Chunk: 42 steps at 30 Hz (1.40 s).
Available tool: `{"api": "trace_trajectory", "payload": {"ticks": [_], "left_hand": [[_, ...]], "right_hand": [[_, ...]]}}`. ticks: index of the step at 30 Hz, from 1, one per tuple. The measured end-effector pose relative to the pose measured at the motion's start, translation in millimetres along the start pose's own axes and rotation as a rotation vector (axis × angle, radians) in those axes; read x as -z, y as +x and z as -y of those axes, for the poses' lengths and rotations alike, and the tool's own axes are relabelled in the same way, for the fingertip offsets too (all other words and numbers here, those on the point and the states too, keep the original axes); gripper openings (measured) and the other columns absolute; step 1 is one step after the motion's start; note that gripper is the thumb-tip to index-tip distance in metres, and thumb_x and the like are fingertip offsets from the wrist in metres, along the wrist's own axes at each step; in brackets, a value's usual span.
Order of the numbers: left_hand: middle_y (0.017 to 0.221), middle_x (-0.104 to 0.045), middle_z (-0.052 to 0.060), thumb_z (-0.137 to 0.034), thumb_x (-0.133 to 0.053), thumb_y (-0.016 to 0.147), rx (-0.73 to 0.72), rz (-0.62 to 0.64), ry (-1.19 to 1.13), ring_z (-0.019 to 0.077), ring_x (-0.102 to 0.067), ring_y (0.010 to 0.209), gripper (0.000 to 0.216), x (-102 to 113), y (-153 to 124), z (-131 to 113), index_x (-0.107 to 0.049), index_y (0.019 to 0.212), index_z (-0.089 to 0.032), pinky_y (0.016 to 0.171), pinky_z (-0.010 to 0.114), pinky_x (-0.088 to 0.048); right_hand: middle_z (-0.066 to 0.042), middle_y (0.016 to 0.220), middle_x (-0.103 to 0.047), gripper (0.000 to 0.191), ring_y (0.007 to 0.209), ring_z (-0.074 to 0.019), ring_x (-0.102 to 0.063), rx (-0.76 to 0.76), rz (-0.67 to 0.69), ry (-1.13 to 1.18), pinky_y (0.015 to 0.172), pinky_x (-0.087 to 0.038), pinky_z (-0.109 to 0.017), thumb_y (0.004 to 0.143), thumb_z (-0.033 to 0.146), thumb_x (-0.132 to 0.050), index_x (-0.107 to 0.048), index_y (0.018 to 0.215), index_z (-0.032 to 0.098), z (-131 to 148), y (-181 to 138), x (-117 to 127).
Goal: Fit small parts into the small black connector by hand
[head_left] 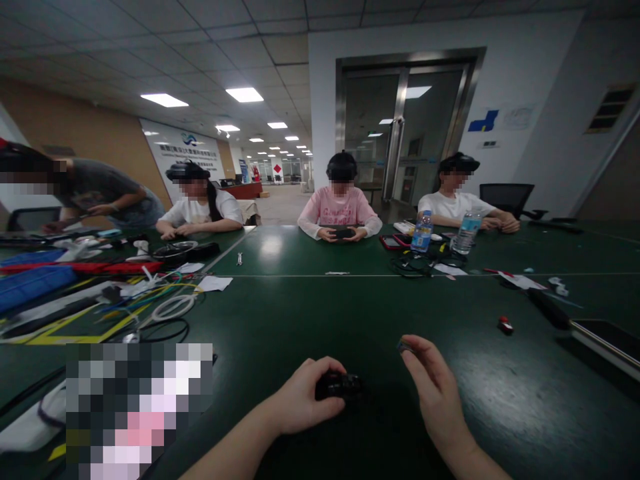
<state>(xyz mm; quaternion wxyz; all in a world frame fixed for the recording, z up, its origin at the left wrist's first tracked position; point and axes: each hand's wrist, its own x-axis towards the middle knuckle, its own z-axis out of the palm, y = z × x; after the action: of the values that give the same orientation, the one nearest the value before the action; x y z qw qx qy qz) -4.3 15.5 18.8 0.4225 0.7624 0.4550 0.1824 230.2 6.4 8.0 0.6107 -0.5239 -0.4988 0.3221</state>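
Observation:
My left hand (313, 397) is closed round one end of a small, dark, partly glossy black object (345, 385) low over the green table. Its exact kind is hard to make out in the dim light. To the right of it, my right hand (433, 380) is raised with thumb and fingertips pinched together. Between those fingertips sits a tiny dark piece (401, 346), too small to name. The two hands are apart, and the pieces they hold do not touch.
A small red-and-black item (505, 325) and a frying pan (607, 340) lie to the right. Cables (173, 308), a blue tray (37, 287) and tools crowd the left. Water bottles (421, 232) stand farther back. Several people in headsets are across the table (280, 307).

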Motion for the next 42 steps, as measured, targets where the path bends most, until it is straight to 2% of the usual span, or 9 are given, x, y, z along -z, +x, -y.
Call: {"api": "trace_trajectory", "payload": {"ticks": [10, 17, 24, 31, 42], "left_hand": [[0.107, -0.053, 0.004, -0.03, -0.064, 0.076, -0.017, -0.001, 0.001, 0.0232, -0.051, 0.099, 0.039, 1, 0, 0, -0.054, 0.114, -0.027, 0.088, 0.036, -0.041], [0.111, -0.055, 0.003, -0.031, -0.067, 0.075, -0.051, -0.007, -0.002, 0.0245, -0.05, 0.104, 0.043, 0, 1, 2, -0.055, 0.116, -0.027, 0.091, 0.037, -0.039], [0.108, -0.057, 0.004, -0.03, -0.069, 0.073, -0.031, -0.014, -0.035, 0.0246, -0.052, 0.101, 0.044, 0, 2, 0, -0.056, 0.115, -0.025, 0.087, 0.037, -0.041], [0.105, -0.059, 0.004, -0.03, -0.069, 0.074, -0.067, -0.018, -0.026, 0.0232, -0.054, 0.097, 0.042, 0, 3, -2, -0.057, 0.114, -0.022, 0.086, 0.035, -0.042], [0.108, -0.058, 0.004, -0.032, -0.069, 0.074, -0.076, -0.02, -0.028, 0.0227, -0.054, 0.098, 0.045, 0, 4, 3, -0.056, 0.117, -0.023, 0.087, 0.035, -0.043]], "right_hand": [[-0.006, 0.097, -0.066, 0.032, 0.092, -0.024, -0.062, 0.035, 0.026, -0.007, 0.079, -0.052, -0.035, 0.076, 0.043, -0.061, -0.062, 0.1, 0.022, -4, 0, -1], [-0.006, 0.092, -0.068, 0.031, 0.088, -0.0242, -0.063, 0.046, 0.081, -0.033, 0.077, -0.053, -0.036, 0.073, 0.044, -0.063, -0.065, 0.094, 0.022, 2, -2, -3], [-0.005, 0.09, -0.068, 0.028, 0.087, -0.0237, -0.062, 0.047, 0.247, -0.133, 0.081, -0.05, -0.038, 0.078, 0.042, -0.059, -0.066, 0.096, 0.022, 5, -4, -4], [-0.005, 0.097, -0.063, 0.023, 0.093, -0.0227, -0.059, 0.122, 0.358, -0.196, 0.085, -0.048, -0.039, 0.08, 0.038, -0.058, -0.066, 0.097, 0.024, -1, -5, -6], [-0.006, 0.113, -0.06, 0.022, 0.111, -0.0262, -0.054, 0.035, 0.473, -0.193, 0.099, -0.039, -0.046, 0.076, 0.032, -0.063, -0.07, 0.096, 0.027, 5, -11, -12]]}}
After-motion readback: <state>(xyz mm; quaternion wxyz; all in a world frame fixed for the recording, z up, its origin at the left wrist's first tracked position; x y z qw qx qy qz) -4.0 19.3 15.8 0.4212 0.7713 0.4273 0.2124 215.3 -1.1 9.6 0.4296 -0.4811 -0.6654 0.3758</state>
